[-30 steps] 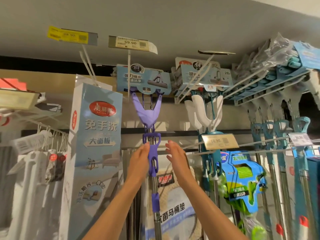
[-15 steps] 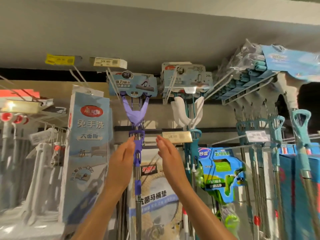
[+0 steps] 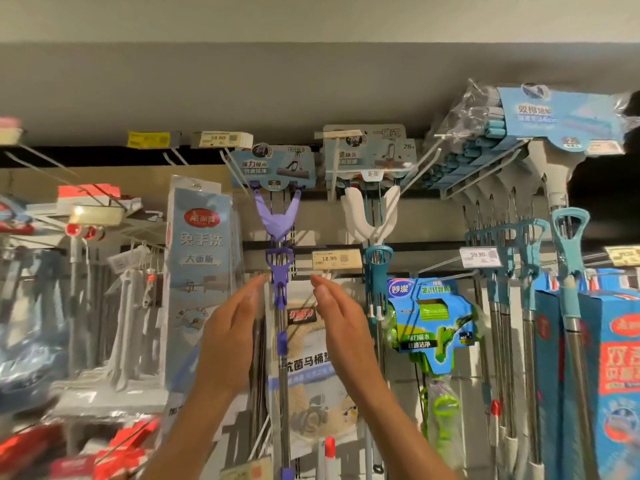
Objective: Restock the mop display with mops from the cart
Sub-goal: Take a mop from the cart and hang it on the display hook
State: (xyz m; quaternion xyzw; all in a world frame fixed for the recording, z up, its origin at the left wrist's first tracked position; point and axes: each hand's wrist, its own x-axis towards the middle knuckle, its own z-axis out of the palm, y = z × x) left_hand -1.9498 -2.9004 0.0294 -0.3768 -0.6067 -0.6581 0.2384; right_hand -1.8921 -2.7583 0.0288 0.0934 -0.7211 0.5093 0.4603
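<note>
A purple squeeze mop [image 3: 279, 265] hangs head-up from a hook on the display, its steel pole running straight down between my hands. My left hand [image 3: 231, 336] is raised just left of the pole, fingers straight, holding nothing. My right hand [image 3: 341, 327] is raised just right of the pole, fingers straight and likewise apart from it. A white and teal mop [image 3: 375, 233] hangs on the neighbouring hook to the right. No cart is in view.
Several teal mops [image 3: 526, 271] hang at the right under a bundle of blue refill heads [image 3: 485, 147]. A tall pale blue box [image 3: 201, 271] stands left of the purple mop. A green mop pack [image 3: 433, 317] and price tags [image 3: 334, 259] jut out.
My left hand has come off the purple mop's pole and both hands have drawn slightly apart. The view has pulled back and tilted, so the display sits lower.
</note>
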